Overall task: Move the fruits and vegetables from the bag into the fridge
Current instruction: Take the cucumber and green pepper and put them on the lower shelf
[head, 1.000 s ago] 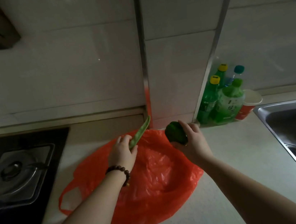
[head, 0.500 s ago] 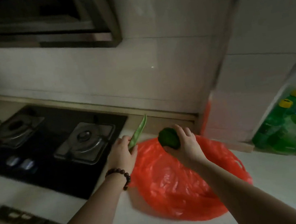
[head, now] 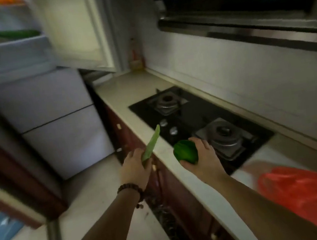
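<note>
Dim kitchen; pale countertop (head: 130,95); black gas hob (head: 197,114); reddish cabinets (head: 175,194); light floor (head: 91,199).

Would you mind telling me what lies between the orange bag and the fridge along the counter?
In the head view, the black gas hob sits on the counter between the orange bag and the fridge.

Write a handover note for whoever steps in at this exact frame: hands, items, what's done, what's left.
Left hand: holds a flat green bean pod, tip pointing up.
Right hand: holds a green pepper.
Red bag: on the counter at right, beside the stove.
Fridge: ahead left, top open, blurred produce already inside.
Done: both items are out of the bag.
Left: place both in the fridge; bag contents can't be seen.
</note>
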Motion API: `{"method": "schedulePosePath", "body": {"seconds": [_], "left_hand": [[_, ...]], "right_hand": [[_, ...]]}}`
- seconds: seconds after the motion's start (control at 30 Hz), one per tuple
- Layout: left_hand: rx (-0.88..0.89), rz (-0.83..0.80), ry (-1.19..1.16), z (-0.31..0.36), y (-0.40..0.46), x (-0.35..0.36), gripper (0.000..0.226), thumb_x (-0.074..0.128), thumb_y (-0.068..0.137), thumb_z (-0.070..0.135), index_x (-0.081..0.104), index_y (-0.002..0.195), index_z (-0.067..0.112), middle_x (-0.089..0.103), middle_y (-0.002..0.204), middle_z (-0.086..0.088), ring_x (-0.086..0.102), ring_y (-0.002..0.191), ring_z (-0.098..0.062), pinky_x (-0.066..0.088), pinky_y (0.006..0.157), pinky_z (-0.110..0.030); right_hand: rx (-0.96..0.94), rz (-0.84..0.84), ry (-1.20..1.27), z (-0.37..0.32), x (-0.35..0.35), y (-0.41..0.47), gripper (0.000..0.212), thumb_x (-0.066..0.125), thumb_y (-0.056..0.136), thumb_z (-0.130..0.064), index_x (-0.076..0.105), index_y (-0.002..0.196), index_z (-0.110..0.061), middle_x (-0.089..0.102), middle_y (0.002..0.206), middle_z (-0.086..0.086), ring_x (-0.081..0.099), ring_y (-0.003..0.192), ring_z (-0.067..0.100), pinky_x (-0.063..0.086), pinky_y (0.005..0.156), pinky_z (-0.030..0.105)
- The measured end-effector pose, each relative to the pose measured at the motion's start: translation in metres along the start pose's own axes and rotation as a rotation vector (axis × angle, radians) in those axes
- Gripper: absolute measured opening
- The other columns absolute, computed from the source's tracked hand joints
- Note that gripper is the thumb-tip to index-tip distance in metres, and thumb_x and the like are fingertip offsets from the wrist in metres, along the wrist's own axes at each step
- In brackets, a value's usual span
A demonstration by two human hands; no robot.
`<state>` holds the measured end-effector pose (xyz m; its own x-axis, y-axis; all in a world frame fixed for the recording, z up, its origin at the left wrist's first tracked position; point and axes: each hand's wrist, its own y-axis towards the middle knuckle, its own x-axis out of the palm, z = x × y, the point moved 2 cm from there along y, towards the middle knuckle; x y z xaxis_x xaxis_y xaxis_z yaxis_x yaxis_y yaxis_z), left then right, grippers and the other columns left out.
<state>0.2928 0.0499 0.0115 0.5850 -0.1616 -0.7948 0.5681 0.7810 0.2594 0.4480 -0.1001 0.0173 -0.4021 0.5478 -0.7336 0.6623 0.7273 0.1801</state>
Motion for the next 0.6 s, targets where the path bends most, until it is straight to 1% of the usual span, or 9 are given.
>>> {"method": "schedulePosePath", "body": {"seconds": [0.07,0.17,0.23,0.3,0.4,0.5,0.6], "left_hand": [[-0.057,0.039,0.013,-0.037,-0.002,-0.029,0.029,0.057,0.090,0.031,0.054,0.115,0.018,0.055,0.106,-0.002,0.056,0.084,-0.021,0.048,0.069,-0.033],[-0.142,0.111,0.068,-0.101,-0.007,-0.081,0.026,0.056,0.090,0.032,0.054,0.113,0.020,0.056,0.103,0.001,0.050,0.077,-0.014,0.043,0.065,-0.028],[-0.193,0.156,0.100,-0.138,-0.010,-0.114,0.024,0.056,0.090,0.032,0.054,0.110,0.020,0.056,0.101,0.001,0.051,0.077,-0.015,0.041,0.064,-0.027],[-0.233,0.195,0.115,-0.169,-0.011,-0.143,0.023,0.056,0.090,0.031,0.054,0.110,0.020,0.055,0.100,0.001,0.052,0.078,-0.016,0.040,0.063,-0.027],[-0.279,0.240,0.118,-0.207,-0.007,-0.178,0.023,0.056,0.090,0.031,0.054,0.110,0.020,0.053,0.098,0.004,0.051,0.076,-0.014,0.039,0.062,-0.026],[-0.306,0.273,0.113,-0.236,0.006,-0.202,0.025,0.058,0.089,0.032,0.055,0.110,0.019,0.056,0.101,0.001,0.052,0.078,-0.015,0.041,0.063,-0.027],[-0.295,0.292,0.109,-0.258,0.029,-0.220,0.026,0.059,0.089,0.032,0.055,0.111,0.018,0.052,0.097,0.004,0.049,0.076,-0.011,0.039,0.064,-0.023]], "right_hand": [[-0.052,-0.028,0.023,-0.035,0.029,0.007,0.075,0.070,0.075,-0.043,0.033,0.137,-0.025,0.039,0.135,0.001,0.039,0.122,0.025,0.039,0.096,0.037],[-0.166,-0.070,0.058,-0.096,0.080,0.016,0.074,0.072,0.074,-0.042,0.034,0.136,-0.026,0.040,0.133,0.000,0.040,0.119,0.022,0.043,0.092,0.035],[-0.230,-0.092,0.079,-0.134,0.110,0.022,0.074,0.072,0.073,-0.042,0.035,0.136,-0.026,0.041,0.132,0.001,0.041,0.118,0.022,0.045,0.090,0.035],[-0.267,-0.096,0.095,-0.168,0.135,0.027,0.073,0.073,0.073,-0.041,0.037,0.135,-0.025,0.043,0.132,0.003,0.043,0.119,0.023,0.044,0.091,0.035],[-0.331,-0.097,0.098,-0.211,0.165,0.037,0.072,0.073,0.072,-0.042,0.039,0.134,-0.026,0.045,0.130,0.002,0.046,0.116,0.023,0.041,0.088,0.029],[-0.397,-0.114,0.061,-0.243,0.188,0.056,0.071,0.072,0.074,-0.042,0.039,0.135,-0.026,0.043,0.132,0.001,0.045,0.117,0.020,0.037,0.084,0.025],[-0.449,-0.111,0.039,-0.268,0.206,0.086,0.071,0.073,0.075,-0.040,0.039,0.136,-0.025,0.044,0.132,0.001,0.045,0.116,0.021,0.036,0.083,0.024]]}}
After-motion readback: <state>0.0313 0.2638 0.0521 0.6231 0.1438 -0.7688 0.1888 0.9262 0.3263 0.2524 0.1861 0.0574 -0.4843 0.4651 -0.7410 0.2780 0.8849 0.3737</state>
